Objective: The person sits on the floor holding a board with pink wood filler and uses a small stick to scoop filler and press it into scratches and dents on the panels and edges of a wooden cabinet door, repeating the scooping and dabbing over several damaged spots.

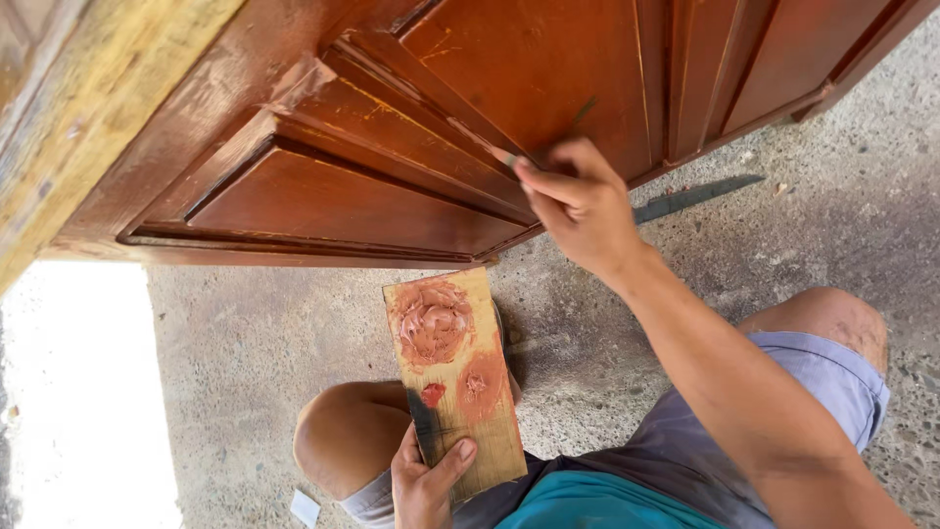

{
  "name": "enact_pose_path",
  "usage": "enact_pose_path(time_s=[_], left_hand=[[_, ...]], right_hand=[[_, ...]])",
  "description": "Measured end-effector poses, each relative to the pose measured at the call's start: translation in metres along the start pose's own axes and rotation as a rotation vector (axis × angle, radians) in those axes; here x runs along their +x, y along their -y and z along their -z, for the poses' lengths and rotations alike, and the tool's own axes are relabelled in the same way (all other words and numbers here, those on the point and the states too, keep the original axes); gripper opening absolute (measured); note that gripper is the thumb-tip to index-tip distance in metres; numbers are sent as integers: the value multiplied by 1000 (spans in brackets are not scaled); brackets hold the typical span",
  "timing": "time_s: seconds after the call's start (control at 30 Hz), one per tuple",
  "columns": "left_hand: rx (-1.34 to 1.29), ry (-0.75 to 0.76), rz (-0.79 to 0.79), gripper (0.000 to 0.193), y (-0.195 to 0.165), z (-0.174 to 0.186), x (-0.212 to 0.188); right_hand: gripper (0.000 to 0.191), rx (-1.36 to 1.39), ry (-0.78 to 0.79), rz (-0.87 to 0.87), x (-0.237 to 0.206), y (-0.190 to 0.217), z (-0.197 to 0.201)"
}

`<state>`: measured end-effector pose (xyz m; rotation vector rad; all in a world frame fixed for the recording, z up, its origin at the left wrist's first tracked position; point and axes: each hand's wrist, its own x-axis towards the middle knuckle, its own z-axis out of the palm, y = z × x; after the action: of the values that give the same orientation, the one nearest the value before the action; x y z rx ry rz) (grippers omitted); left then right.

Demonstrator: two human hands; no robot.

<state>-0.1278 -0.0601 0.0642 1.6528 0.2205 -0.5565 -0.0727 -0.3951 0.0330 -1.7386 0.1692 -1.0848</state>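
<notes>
Right hand [585,208] grip pinches putty knife [504,157] against door panel [343,201]; press flat. Left hand [428,480] grips putty board [453,377], 6 o'clock.

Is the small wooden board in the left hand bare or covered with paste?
Partly covered: reddish paste sits on the board.

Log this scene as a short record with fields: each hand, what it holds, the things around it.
left hand: grips the lower end of a board, thumb on its face
board: small wooden piece, daubed with reddish putty
right hand: pinches a thin tool, tip against the door
door: red-brown, panelled wood, grooved mouldings
floor: bare concrete; a knife lies beyond the right hand
posture: crouched, knees bent, board over the left knee
</notes>
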Motion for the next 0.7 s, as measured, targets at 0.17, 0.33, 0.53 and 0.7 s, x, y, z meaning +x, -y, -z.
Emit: enact_pose_path(time_s=[0.17, 0.33, 0.53, 0.7], left_hand=[[-35, 69, -11, 51, -3, -6, -2], [-34, 86, -41, 52, -1, -4, -4], [-5, 65, -5, 53, 5, 1, 0], [-20, 53, -42, 56, 4, 2, 1]], right_hand=[[21, 4, -52, 82, 2, -1, 5], [21, -1, -3, 91, 4, -3, 0], [20, 93, -35, 120, 8, 6, 3], [18, -86, -55, 149, 22, 22, 4]])
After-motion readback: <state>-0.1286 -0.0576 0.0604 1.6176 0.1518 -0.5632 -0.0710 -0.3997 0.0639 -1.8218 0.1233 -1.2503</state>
